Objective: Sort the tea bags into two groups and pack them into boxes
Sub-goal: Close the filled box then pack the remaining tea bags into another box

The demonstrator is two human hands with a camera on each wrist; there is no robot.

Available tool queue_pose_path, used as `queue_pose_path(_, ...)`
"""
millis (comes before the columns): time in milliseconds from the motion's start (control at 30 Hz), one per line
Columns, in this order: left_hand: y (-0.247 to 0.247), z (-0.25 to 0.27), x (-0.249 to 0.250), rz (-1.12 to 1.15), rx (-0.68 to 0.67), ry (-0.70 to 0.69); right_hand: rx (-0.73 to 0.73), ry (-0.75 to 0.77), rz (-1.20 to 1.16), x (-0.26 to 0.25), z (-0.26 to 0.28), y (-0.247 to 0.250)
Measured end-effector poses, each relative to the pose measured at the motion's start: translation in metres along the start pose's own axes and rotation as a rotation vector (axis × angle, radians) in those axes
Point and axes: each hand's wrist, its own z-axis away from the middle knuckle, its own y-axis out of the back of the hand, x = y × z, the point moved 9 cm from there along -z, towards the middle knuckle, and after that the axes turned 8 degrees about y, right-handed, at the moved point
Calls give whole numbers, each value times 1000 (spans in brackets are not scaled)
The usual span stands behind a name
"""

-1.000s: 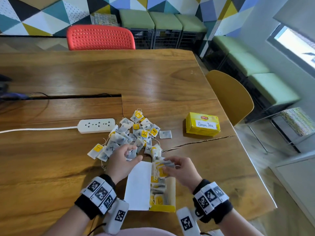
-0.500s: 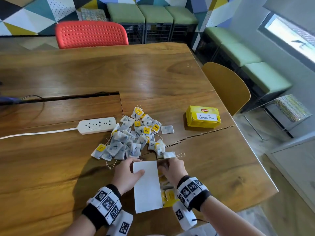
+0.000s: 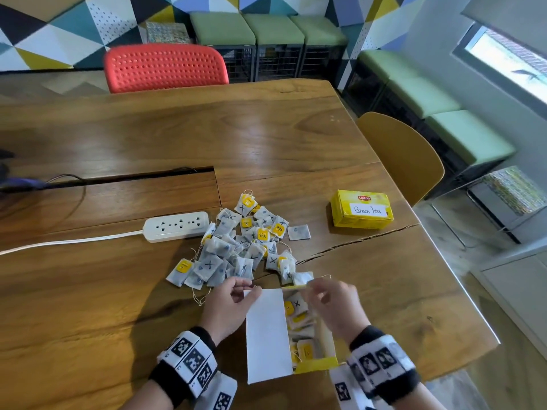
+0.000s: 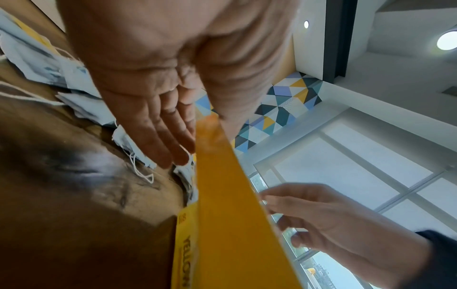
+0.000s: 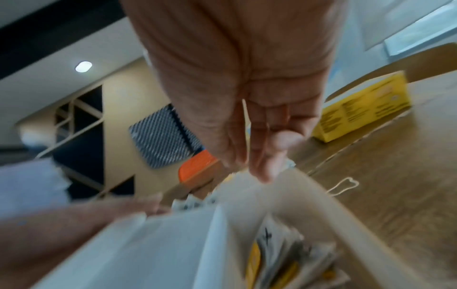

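Wooden table (image 3: pixel 266 137) fills the frame, a white power strip (image 3: pixel 176 226) at centre left, a red chair (image 3: pixel 165 68) and green stools (image 3: pixel 266 29) along the top. At lower centre the left hand (image 3: pixel 229 309) pinches the open box (image 3: pixel 313 362) lid's far corner. Loose tea bags (image 3: pixel 236 250) lie just above its fingers. The right hand (image 3: pixel 333 303), fingers loosely spread and empty, hovers over the packed box. The closed Green Tea box (image 3: pixel 361 209) sits right.

black wristbands (image 3: pixel 381 377), white square-coded tags (image 3: pixel 192 355)
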Motion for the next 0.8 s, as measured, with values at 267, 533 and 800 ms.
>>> queue_pose_path(267,63,-46,15,-157,435,-226,164,-417,-66,125,34,28)
queue_pose_path(533,15,-94,47,-858,142,-367,-73,-375,72,143,34,-14)
queue_pose_path(800,25,-108,45,-610,58,-86,-81,-387,59,142,37,-15)
